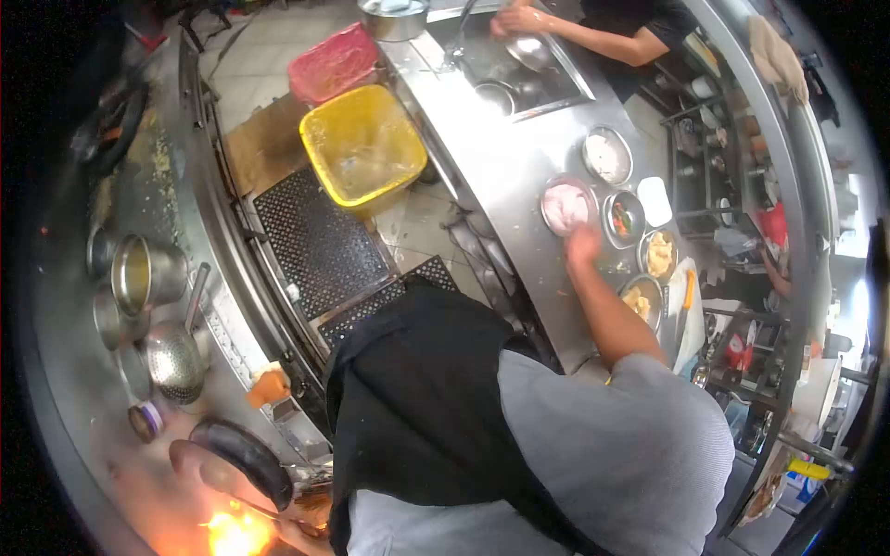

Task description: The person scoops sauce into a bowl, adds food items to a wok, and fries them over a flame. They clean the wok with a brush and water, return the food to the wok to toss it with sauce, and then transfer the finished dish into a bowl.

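Observation:
My right hand [582, 245] reaches across the steel counter [501, 157] and rests at the near rim of a metal bowl of pink food [565, 206]; its fingers are blurred. Around it stand other small bowls: white contents [607, 156], chopped vegetables [625, 219], and pale pieces [658, 254]. My left hand [304, 532] is at the bottom edge of the frame, curled around a thin metal handle that runs toward an open flame [236, 534]. A dark wok [243, 458] sits just above the flame. My grey shirt and black apron hide much of the middle.
Another person at the top works with both hands over a sink [519, 69]. A yellow bin [363, 144] and a pink bin [334, 60] stand on the floor beside black mats [320, 243]. A steel pot [146, 271] and a perforated ladle [174, 358] sit on the stove side.

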The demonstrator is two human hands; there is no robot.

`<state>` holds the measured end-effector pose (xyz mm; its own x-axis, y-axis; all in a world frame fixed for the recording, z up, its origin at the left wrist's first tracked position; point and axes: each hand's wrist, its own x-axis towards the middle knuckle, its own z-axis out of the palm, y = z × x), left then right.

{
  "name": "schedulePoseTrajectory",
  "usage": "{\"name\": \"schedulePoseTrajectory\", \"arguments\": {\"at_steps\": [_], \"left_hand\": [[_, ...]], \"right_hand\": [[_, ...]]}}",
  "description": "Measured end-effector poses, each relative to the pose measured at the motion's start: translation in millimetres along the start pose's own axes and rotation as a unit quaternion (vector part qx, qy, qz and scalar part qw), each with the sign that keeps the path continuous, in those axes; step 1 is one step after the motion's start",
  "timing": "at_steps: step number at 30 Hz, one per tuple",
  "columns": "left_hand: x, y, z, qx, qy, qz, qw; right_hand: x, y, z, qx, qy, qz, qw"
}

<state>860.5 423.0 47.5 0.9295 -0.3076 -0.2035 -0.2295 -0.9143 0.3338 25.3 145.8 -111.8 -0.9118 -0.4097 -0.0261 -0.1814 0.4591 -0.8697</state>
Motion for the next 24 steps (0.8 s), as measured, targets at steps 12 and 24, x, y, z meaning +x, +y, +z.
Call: {"name": "schedulePoseTrajectory", "arguments": {"at_steps": [12,24], "left_hand": [[-13,88,40,-0.044,-0.082,0.035,0.995],[16,213,98,-0.041,-0.18,0.086,0.979]], "right_hand": [[89,135,-80,0.049,-0.041,0.086,0.994],[99,51,-320,-0.489,0.131,0.019,0.862]]}}
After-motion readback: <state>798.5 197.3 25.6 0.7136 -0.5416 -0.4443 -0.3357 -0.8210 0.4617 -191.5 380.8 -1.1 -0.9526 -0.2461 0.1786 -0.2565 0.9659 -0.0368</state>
